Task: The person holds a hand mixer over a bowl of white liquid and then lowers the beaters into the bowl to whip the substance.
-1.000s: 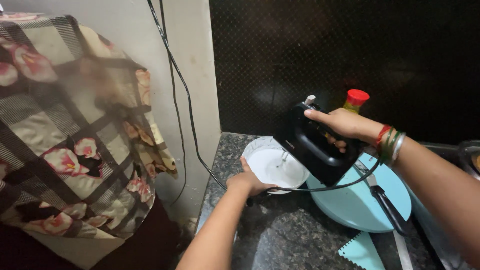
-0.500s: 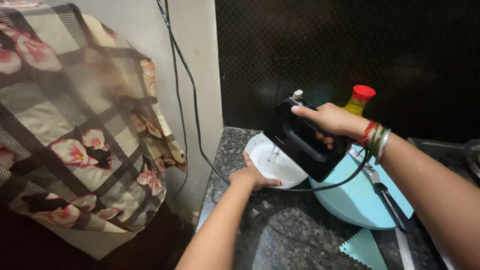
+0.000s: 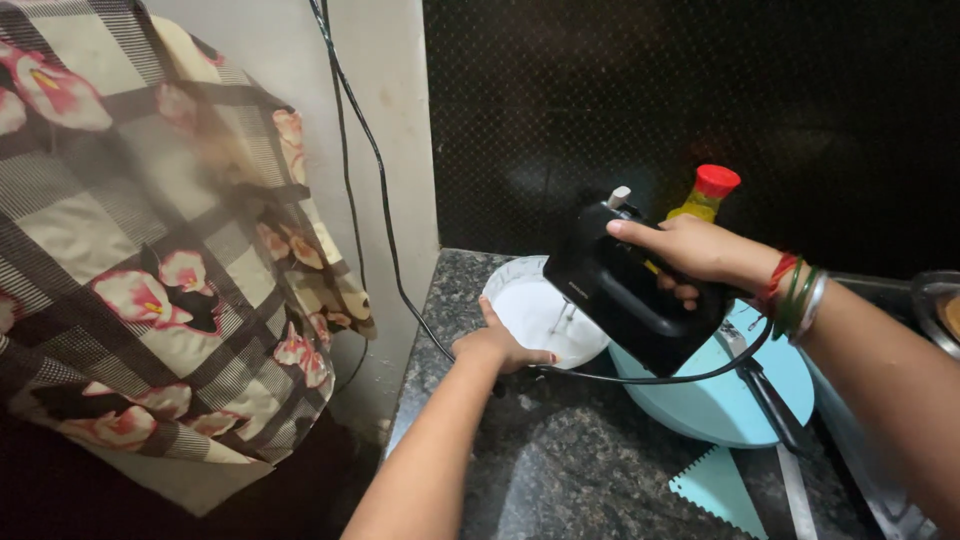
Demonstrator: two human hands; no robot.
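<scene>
- Two hands are busy over one white bowl at the back left corner of the bench.
- The right hand is clamped around the handle of a black hand mixer, fingers wrapped over the top, with the mixer tilted down to the left.
- The mixer's metal beaters dip into the bowl, down in the white mix inside it.
- The left hand presses against the bowl's near rim, fingers curled along the edge and the thumb lying flat beside it, holding onto the bowl.
- The right wrist carries red, green and silver bangles.
- A black cord runs from the mixer's rear, loops low across the bench just beside the left hand, then climbs the pale wall to the left.
- Just to the right of the bowl, partly under the mixer, sits a round pale blue board, with a dark-handled tool lying across it.
- Behind the right hand stands a yellow bottle with a red cap, against the dark back wall.
- At the near right of the bench lies a pale blue scraper with a toothed edge.
- A checked cloth with pink flowers hangs at the left, well apart from the bench.
</scene>
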